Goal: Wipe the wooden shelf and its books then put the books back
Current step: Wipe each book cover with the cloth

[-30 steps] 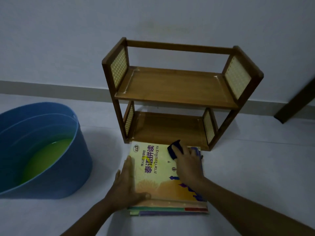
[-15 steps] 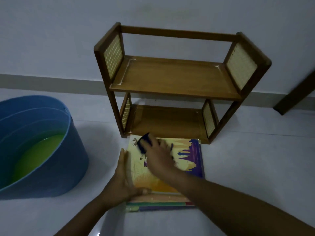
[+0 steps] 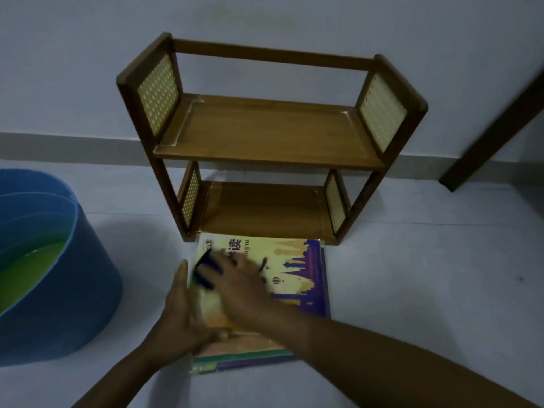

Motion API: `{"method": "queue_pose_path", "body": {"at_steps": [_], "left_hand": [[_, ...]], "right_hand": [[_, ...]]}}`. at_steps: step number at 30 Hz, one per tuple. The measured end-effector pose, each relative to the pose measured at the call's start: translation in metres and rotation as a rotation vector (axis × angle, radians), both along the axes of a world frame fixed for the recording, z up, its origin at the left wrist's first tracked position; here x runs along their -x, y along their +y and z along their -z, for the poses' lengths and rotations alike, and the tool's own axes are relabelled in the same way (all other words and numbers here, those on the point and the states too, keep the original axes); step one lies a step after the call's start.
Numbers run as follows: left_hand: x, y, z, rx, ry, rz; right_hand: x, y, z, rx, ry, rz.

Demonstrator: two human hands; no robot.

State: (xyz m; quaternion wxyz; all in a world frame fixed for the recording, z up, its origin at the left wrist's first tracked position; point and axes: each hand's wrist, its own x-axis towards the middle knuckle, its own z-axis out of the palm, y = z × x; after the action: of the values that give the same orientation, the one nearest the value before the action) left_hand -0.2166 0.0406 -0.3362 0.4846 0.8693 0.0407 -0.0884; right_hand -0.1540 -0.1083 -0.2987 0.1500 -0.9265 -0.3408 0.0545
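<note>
With the shelf (image 3: 269, 142) bare, the books (image 3: 265, 304) lie stacked on the floor before it, the left hand (image 3: 179, 322) pressing their edge while the right hand (image 3: 238, 287) grips a cloth (image 3: 206, 269) on the top cover; reshelving remains.

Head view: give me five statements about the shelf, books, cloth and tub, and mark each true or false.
1. Both boards of the shelf hold no books. True.
2. The books lie stacked on the floor in front of the shelf. True.
3. The left hand holds the cloth. False: the right hand has it, on the top cover.
4. The tub is dry inside. False: it holds greenish liquid.
5. The left hand rests on the stack's left edge. True.
</note>
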Motion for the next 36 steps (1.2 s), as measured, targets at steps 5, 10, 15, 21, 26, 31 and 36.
{"method": "queue_pose_path", "body": {"at_steps": [5, 10, 15, 21, 26, 31, 36], "left_hand": [[0.006, -0.003, -0.002, -0.002, 0.013, -0.032], [-0.005, 0.009, -0.008, -0.026, 0.056, -0.069], [-0.018, -0.008, -0.019, -0.020, -0.039, 0.052], [-0.012, -0.007, -0.006, -0.179, -0.002, 0.103], [-0.007, -0.014, -0.019, -0.193, 0.037, 0.092], [-0.005, -0.014, -0.019, -0.190, 0.041, 0.067], [-0.006, -0.013, -0.015, -0.198, 0.029, 0.093]], "right_hand": [[-0.043, -0.007, 0.008, 0.057, -0.043, -0.081], [-0.058, -0.053, 0.005, 0.028, 0.053, 0.378], [0.029, -0.049, 0.009, 0.023, 0.009, -0.128], [-0.041, -0.125, 0.014, 0.038, 0.003, 0.389], [0.035, -0.107, 0.020, 0.037, -0.082, 0.286], [-0.006, -0.088, 0.020, 0.055, -0.022, 0.046], [-0.038, -0.027, 0.000, 0.019, 0.051, 0.433]]}}
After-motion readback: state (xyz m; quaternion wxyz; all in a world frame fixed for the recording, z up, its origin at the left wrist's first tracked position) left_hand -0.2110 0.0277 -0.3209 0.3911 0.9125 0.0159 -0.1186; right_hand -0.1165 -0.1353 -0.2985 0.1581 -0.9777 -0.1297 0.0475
